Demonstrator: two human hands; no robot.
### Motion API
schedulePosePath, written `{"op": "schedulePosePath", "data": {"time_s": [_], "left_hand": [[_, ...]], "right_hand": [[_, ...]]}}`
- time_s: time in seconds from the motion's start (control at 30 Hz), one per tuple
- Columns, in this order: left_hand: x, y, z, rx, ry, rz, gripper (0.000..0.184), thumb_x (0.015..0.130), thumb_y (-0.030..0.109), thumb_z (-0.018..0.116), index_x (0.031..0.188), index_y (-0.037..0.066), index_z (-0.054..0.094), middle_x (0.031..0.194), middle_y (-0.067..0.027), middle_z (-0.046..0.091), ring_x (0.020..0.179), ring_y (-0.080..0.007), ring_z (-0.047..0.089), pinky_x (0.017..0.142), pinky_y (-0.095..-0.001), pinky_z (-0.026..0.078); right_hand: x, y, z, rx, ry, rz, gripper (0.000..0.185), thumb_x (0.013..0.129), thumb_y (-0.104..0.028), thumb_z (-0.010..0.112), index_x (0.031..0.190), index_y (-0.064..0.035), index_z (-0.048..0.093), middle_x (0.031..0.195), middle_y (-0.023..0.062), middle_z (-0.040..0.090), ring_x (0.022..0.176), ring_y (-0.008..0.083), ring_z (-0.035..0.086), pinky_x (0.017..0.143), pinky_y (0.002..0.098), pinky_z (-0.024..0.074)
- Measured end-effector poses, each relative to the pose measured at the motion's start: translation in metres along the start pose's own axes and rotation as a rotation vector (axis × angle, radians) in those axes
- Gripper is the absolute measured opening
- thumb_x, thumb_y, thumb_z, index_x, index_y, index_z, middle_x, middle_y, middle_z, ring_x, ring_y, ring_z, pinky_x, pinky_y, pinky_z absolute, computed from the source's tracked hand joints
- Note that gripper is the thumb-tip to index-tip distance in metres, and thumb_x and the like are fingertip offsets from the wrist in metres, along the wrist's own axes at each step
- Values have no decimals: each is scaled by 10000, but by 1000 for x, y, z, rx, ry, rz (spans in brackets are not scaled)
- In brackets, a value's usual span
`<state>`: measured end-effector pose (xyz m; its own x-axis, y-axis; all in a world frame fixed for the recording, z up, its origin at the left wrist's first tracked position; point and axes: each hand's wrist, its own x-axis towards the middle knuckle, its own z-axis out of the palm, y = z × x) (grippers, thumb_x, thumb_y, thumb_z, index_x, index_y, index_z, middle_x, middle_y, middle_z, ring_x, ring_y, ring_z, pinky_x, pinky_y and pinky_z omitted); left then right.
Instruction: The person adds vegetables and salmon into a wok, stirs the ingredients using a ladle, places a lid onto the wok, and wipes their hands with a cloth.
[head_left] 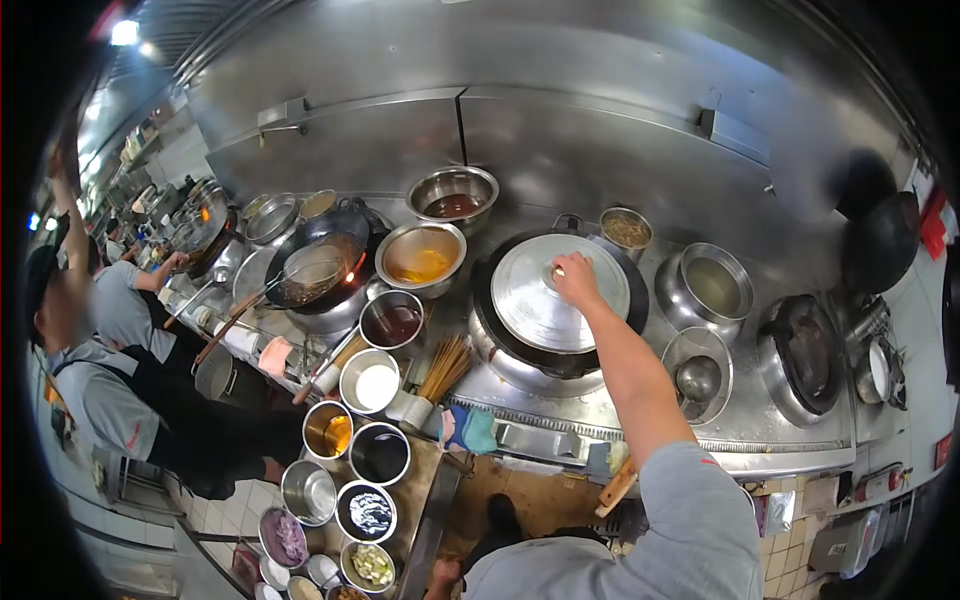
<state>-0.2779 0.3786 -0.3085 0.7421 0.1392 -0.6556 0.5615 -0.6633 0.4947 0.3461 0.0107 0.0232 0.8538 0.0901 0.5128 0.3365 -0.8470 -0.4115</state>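
Observation:
My right hand (574, 278) is closed on the small knob of a round metal lid (530, 312). The lid lies over a dark wok (636, 297) set on the steel range, its loop handle showing at the back. My left hand (446, 572) hangs low at the bottom edge, beside the counter with the seasoning pots. Its fingers are too small and partly cut off to read. Left of the wok, a bundle of thin wooden sticks (447, 366) stands near a folded blue-green cloth (468, 430).
Steel bowls of red-brown (478, 182) and orange liquid (420, 262) stand at the back left. A strainer with a ladle (699, 379) and a pot of pale liquid (716, 283) are on the right. Several ingredient pots (380, 453) line the left counter. Co-workers (120, 390) stand left.

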Motion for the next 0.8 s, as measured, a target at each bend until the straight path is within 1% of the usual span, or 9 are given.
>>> {"op": "schedulePosePath", "data": {"time_s": [0.07, 0.17, 0.27, 0.33, 0.5, 0.6, 0.67, 0.77, 0.8], "left_hand": [[13, -13, -4, -15, -22, 71, 353, 916, 313, 556, 1156, 91, 690, 1154, -140, 698, 1078, -303, 650, 933, -364, 496], [26, -11, -5, -372, -8, -88, 366, 929, 324, 527, 1173, 101, 684, 1162, -135, 694, 1078, -308, 648, 928, -366, 497], [38, -15, -17, 142, 25, 44, 327, 919, 343, 525, 904, 67, 700, 907, -167, 712, 879, -323, 691, 758, -423, 548], [44, -16, -21, 102, -69, 80, 302, 894, 336, 574, 962, 75, 711, 923, -165, 721, 881, -316, 698, 761, -418, 550], [104, 23, -33, -268, -138, 44, 315, 861, 340, 644, 1028, 87, 728, 928, -156, 735, 853, -291, 712, 763, -398, 557], [125, 78, -34, -316, -93, 90, 311, 925, 358, 596, 957, 62, 686, 782, -111, 699, 683, -245, 678, 633, -409, 553], [141, 132, -33, -569, -255, -32, 312, 958, 354, 559, 937, 60, 661, 738, -106, 674, 622, -239, 650, 564, -420, 534], [189, 195, -11, -593, -473, -219, 303, 995, 325, 508, 875, 64, 606, 661, -79, 605, 550, -228, 600, 472, -387, 481], [189, 217, -7, -601, -508, -154, 309, 998, 324, 506, 856, 65, 597, 651, -82, 595, 551, -231, 601, 470, -380, 478]], "right_hand": [[0, 2, 11, -31, -30, 49, 312, 792, -141, 670, 1102, -124, 704, 1074, 146, 625, 1049, 356, 544, 948, 453, 428], [1, -2, 10, -93, -57, 133, 431, 785, -152, 687, 1214, -131, 652, 1143, 166, 602, 1101, 373, 533, 968, 460, 438], [-16, -20, 0, -89, 3, 153, 518, 787, -162, 702, 1291, -110, 593, 1191, 187, 578, 1144, 390, 522, 987, 457, 440], [-29, -35, -18, 6, 146, 99, 548, 787, -166, 713, 1308, -77, 568, 1205, 197, 566, 1157, 396, 520, 993, 456, 434], [-168, -106, -93, 263, 282, -30, 313, 818, -66, 689, 1109, -3, 591, 1027, 181, 603, 972, 360, 601, 868, 396, 479], [-303, -141, -125, 364, -39, 150, 236, 867, -74, 665, 1100, -37, 655, 1091, 163, 650, 1071, 328, 594, 937, 397, 465], [-370, -153, -150, 400, -166, 251, 221, 883, -96, 668, 1096, -37, 680, 1044, 154, 672, 978, 294, 643, 856, 367, 509], [-426, -133, -191, 423, -239, 587, 186, 900, -111, 663, 1065, -30, 691, 954, 139, 688, 820, 255, 676, 731, 345, 542], [-434, -121, -199, 417, -49, 546, 180, 912, -123, 656, 1058, -23, 691, 883, 128, 691, 701, 225, 673, 639, 328, 539]]}}
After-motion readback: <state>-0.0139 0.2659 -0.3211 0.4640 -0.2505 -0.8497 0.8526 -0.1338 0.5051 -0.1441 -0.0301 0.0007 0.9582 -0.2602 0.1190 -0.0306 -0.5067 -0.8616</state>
